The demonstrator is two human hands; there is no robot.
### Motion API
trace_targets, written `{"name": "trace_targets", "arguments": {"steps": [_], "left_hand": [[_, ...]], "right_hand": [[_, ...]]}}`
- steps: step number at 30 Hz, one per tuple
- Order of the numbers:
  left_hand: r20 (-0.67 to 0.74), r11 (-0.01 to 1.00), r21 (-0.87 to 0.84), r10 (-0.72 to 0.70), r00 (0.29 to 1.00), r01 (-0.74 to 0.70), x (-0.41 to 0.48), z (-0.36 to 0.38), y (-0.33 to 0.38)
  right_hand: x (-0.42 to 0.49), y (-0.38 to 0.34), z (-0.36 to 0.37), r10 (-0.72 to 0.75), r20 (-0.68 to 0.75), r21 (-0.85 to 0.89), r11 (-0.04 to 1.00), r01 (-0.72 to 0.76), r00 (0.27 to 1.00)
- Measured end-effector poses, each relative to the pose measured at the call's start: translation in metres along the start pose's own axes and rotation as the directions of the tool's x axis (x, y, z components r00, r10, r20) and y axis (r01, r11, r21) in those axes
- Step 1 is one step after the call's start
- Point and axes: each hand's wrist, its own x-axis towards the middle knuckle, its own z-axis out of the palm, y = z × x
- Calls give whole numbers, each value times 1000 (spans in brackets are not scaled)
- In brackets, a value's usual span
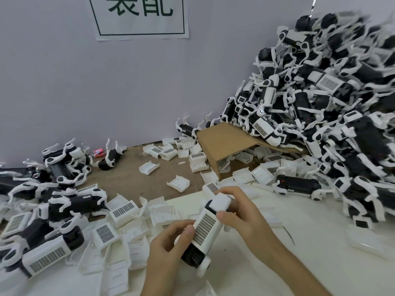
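Both hands are curled round one toy robot dog (206, 228), held just above the table (299, 263) near its near edge. The left hand (168, 240) grips the side with its thumb on the grid panel, and the right hand (243, 210) wraps the far end. The fingers hide most of its legs (only a rounded white bit pokes out below). It has a black plastic body with a smooth white shell on top. Loose white shells (132, 210), ribbed inside, litter the left side. A bent cardboard sheet (224, 142) sits toward the far edge. The dog pile (342, 103) in the far right corner is blurry. The wall sign (139, 16) is cut off at the top.
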Motion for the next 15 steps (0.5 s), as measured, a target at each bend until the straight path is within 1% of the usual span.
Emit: {"name": "trace_targets", "arguments": {"steps": [2, 4, 7, 9, 10, 12, 14, 15], "left_hand": [[-14, 996, -81, -46, 999, 45, -1, -2, 2], [-26, 969, -223, -115, 993, 106, -1, -3, 6], [-22, 878, -429, -244, 970, 211, 2, -5, 5], [-14, 833, -494, -292, 956, 247, 10, -10, 2], [-15, 832, -494, -300, 954, 254, 15, -13, 0], [5, 823, -499, -310, 951, 271, 21, -15, -4], [50, 818, -489, -322, 946, 304, 26, -20, -10], [47, 800, -525, -315, 948, 292, 30, -20, -12]], "right_hand": [[1, 1, -2, 65, 78, 18, 998, -67, 995], [1, -3, -5, 124, 144, 42, 990, -132, 982], [0, -4, -9, 137, 176, 117, 980, -159, 975], [1, -7, -14, 130, 195, 148, 976, -160, 972], [4, -10, -17, 138, 202, 175, 969, -175, 970], [8, -16, -23, 162, 192, 155, 969, -193, 968], [22, -31, -38, 128, 198, 103, 983, -150, 972], [40, -49, -52, 80, 153, 71, 993, -92, 985]]}}
